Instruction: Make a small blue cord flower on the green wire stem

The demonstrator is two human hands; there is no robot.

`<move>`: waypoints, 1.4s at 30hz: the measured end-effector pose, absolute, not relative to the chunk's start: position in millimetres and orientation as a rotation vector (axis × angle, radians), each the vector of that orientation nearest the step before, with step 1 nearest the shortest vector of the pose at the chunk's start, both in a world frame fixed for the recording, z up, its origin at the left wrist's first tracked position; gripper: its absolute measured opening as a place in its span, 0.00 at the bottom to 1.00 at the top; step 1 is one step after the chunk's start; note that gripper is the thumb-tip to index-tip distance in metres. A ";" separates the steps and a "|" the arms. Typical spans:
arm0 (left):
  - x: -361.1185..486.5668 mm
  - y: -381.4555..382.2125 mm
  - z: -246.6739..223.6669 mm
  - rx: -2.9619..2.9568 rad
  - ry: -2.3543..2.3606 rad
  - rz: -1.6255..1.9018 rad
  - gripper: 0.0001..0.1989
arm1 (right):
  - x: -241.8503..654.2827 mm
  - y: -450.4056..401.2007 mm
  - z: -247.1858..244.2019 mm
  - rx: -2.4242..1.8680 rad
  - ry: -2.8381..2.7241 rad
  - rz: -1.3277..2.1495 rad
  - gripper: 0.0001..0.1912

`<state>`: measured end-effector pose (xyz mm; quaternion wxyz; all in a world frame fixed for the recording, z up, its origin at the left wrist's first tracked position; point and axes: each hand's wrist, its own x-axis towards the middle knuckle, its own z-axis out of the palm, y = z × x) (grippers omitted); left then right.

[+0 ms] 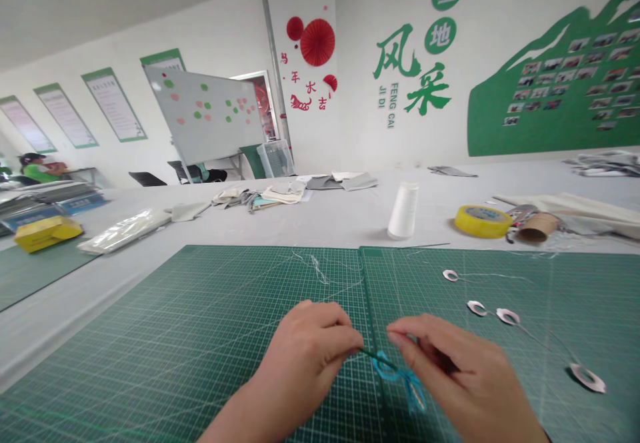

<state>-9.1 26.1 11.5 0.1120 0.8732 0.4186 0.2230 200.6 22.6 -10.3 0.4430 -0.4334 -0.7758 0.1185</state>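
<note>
My left hand (310, 349) is closed, thumb and fingertips pinching the end of a thin dark green stem (369, 351). The stem slants down to the right, over the seam between two cutting mats. Light blue yarn (413, 389) is looped around it, and its loose strands hang at the lower end. Just right of the yarn, my right hand (453, 369) has thumb and forefinger pressed together; whatever is between them is too small to tell. Both hands are over the green cutting mat (240, 296).
White oval rings with threads (508, 316) lie on the right mat. Behind stand a white thread cone (403, 211), yellow tape roll (483, 221) and cardboard tube (537, 227). A yellow box (48, 233) and folded cloth (283, 191) are farther off. A person (43, 168) sits far left.
</note>
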 end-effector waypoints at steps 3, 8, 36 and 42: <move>-8.4 24.9 14.3 2.514 1.162 0.635 0.10 | 205.4 32.2 -11.0 -1.200 -1.848 0.647 0.10; -6.6 25.1 19.3 2.322 1.068 0.688 0.09 | 211.1 47.0 -20.4 -1.175 -1.639 1.193 0.13; -8.4 36.3 6.3 1.503 1.398 1.044 0.04 | 163.2 14.9 -44.9 -1.205 -1.618 1.257 0.16; -8.0 32.0 3.9 1.882 1.520 1.094 0.06 | 168.6 10.8 -50.2 -0.963 -2.058 0.414 0.10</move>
